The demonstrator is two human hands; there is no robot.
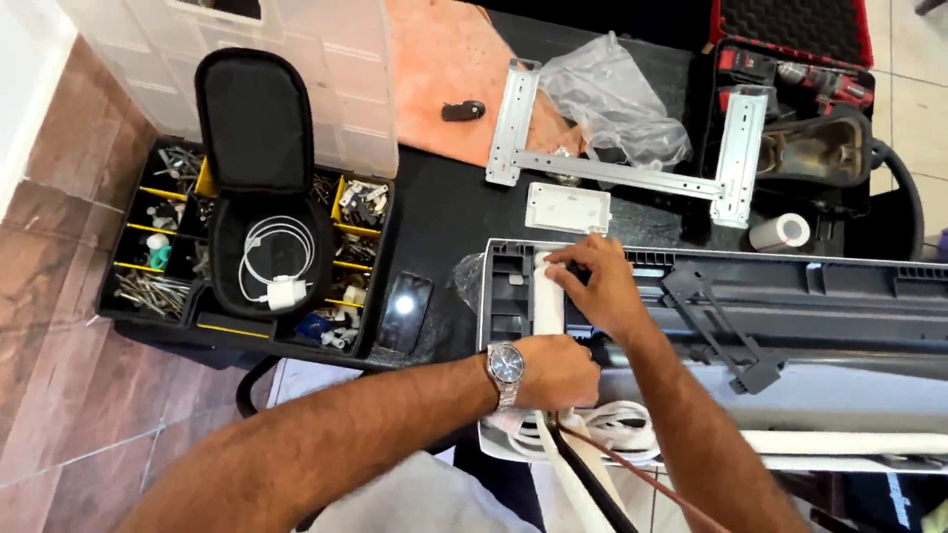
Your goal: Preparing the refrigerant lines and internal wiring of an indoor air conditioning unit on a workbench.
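A long grey and white appliance unit (790, 296) lies back side up across a black table. My right hand (602, 286) presses flat on a white wrapped strip (546, 296) at the unit's left end. My left hand (558, 373), a metal watch on its wrist, is closed around a bundle of white wrapped tubing and dark cables (592, 449) that leaves the unit toward me. Its fingertips are hidden behind the bundle.
An open organizer of screws and plugs (158, 266) holds a black zip case with a white charger (272, 266). Nearby are a phone (405, 308), a metal mounting bracket (612, 163), a white plate (568, 207), tape roll (780, 233), plastic bag (612, 99), and drill case (790, 79).
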